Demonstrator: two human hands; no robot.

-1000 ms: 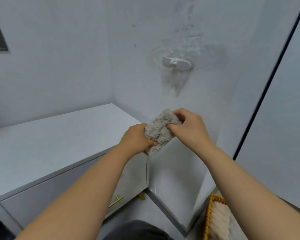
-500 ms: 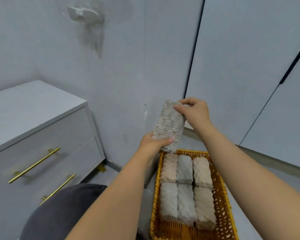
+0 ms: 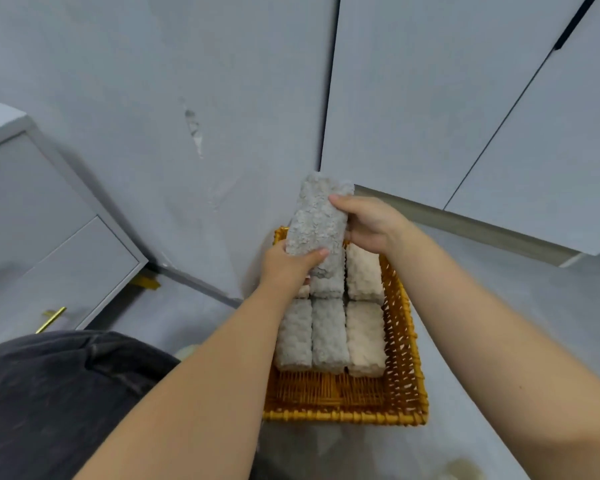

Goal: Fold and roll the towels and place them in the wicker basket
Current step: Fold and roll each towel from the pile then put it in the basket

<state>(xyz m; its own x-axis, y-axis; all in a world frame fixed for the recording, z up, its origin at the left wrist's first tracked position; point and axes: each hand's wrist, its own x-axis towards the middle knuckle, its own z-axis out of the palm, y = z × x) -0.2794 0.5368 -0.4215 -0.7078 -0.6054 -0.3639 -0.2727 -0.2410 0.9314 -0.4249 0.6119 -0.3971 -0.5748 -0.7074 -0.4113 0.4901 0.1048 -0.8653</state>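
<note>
Towels [image 3: 329, 330] are lying rolled up inside the wicker basket [image 3: 343, 418], side by side in two rows, filling its far part. One more grey roll [image 3: 317, 220] is hanging in the air over the far end of the basket, tilting up. The left hand [image 3: 288, 263] is gripping the roll's low end, thumb curling across the front. The right hand [image 3: 371, 226] is gripping the high end from the side, fingers curling round it. A grey dresser [image 3: 49, 237] is standing well to the left of the basket.
</note>
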